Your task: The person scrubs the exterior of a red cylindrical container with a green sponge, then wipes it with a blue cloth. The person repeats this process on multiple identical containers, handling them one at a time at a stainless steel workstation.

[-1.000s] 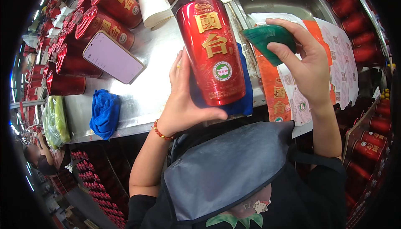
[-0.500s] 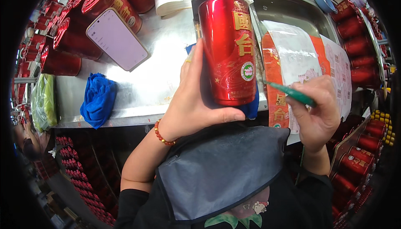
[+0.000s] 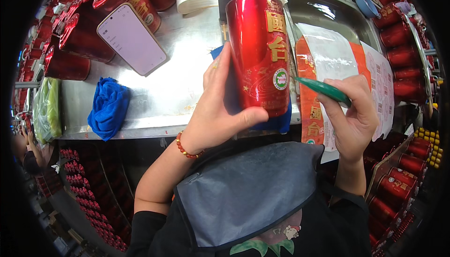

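A glossy red bottle (image 3: 253, 64) with gold lettering and a round white-and-green emblem lies before me, its threaded neck pointing away. My left hand (image 3: 215, 102) cradles its left side and base, the thumb across the bottom end and the fingers partly hidden behind it. In my right hand (image 3: 354, 111) a slim green pointed tool (image 3: 326, 90) is pinched between thumb and fingers; its tip is close to the bottle's right side near the emblem. Beneath the bottle shows a blue cloth (image 3: 285, 121). Printed label sheets (image 3: 328, 64), orange and white, lie right of the bottle.
On the metal bench (image 3: 183, 64) are a phone (image 3: 132, 41) with a lit screen and a crumpled blue cloth (image 3: 108, 109). Red canisters (image 3: 89, 39) crowd the far left. A metal sink (image 3: 328, 15) sits at far right, near a blue bowl (image 3: 366, 5). More red bottles (image 3: 401, 182) stand lower right.
The bottle has turned slightly, its lettering shifting right. My left thumb has moved up along its base. My right hand has moved a little up and left, bringing the tool's tip nearer the bottle.
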Demonstrator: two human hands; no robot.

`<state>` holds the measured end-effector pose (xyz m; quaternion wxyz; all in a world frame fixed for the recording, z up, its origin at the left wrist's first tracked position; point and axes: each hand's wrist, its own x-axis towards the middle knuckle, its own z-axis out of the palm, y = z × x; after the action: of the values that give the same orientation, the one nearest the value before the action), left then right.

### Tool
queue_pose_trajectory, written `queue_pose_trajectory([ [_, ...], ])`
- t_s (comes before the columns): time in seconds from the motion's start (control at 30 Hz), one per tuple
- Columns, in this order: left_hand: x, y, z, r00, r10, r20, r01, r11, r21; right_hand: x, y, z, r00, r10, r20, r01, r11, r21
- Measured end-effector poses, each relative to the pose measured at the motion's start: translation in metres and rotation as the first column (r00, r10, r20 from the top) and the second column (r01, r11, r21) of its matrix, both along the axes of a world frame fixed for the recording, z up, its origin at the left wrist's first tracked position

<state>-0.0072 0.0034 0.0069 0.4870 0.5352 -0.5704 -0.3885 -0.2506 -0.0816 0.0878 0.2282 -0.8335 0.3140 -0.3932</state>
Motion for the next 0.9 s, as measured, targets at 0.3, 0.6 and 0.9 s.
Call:
queue_pose_trajectory([
  [0.3,-0.009,-0.003,0.011,0.952,0.141,0.271,-0.104,0.984,-0.147,0.018,0.024,0.007,0.906,0.276,-0.320,-0.364,0.895,-0.259],
  [0.6,-0.015,0.000,0.014,0.938,0.186,0.292,-0.134,0.973,-0.190,0.024,0.017,0.019,0.901,0.248,-0.355,-0.356,0.892,-0.280],
  [0.9,-0.018,0.000,0.011,0.928,0.244,0.281,-0.169,0.950,-0.264,0.034,0.008,0.031,0.870,0.321,-0.374,-0.415,0.886,-0.205],
])
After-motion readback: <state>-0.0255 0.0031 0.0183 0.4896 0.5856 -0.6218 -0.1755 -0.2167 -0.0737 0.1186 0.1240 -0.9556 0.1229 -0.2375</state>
